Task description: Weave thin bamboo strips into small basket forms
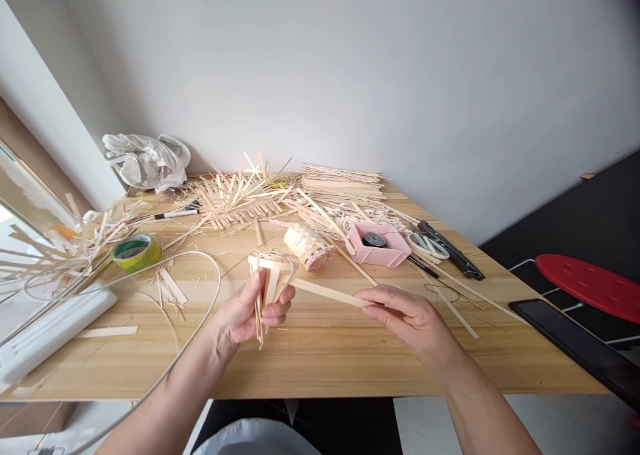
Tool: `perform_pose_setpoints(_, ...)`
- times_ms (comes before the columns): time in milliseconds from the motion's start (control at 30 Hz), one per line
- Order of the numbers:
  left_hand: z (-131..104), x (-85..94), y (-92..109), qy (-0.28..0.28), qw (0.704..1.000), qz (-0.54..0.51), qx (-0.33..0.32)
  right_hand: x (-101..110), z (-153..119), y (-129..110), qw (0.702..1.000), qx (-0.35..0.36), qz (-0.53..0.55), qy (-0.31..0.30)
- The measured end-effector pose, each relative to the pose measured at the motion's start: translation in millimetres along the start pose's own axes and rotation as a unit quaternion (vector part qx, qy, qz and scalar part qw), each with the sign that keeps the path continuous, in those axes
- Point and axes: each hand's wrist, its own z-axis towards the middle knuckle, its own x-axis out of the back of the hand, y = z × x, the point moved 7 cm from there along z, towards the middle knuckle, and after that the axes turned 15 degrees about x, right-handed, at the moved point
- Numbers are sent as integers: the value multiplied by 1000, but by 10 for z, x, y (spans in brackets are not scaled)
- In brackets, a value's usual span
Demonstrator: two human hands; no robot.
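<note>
1. Head view, far left: a white oblong case (pixel 57 332) lies slantwise near the front edge of the table (pixel 350 375).
2. Beside it sits a yellow-green tape roll (pixel 150 260), near a pale cable (pixel 219 282) that curves round and drops past that edge.
3. The left hand (pixel 253 308), fingers wrapped close, grips a small strip bundle (pixel 273 263) above mid-table.
4. Just behind, a woven cylinder (pixel 306 245) lies on its side.
5. The right hand (pixel 403 312) pinches a flat strip (pixel 330 293) running to the bundle; from here I see plain wood giving both hands room before the front edge.
6. Farther back, a pink box (pixel 383 255) and a black cutter (pixel 453 252) crowd the right.
7. A dark flat device (pixel 565 335) lines the right edge; beyond is a red seat (pixel 590 285).
</note>
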Motion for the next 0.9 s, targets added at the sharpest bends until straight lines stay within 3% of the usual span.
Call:
perform_pose_setpoints(200,51,-82,-97,-16,999,0,31,-151,-15,145,993,-63,100,-8)
perform_pose_setpoints(367,75,-110,-139,15,998,57,29,-279,-1,189,982,-111,143,-48)
perform_pose_setpoints(567,92,-108,-146,44,994,90,31,-450,105,20,974,-88,196,-77)
perform_pose_setpoints(700,97,-72,-180,19,995,81,46,-510,169,-108,966,-94,227,-85)
perform_pose_setpoints(900,102,-39,-193,-44,998,12,47,-411,246,-143,968,-96,225,-48)
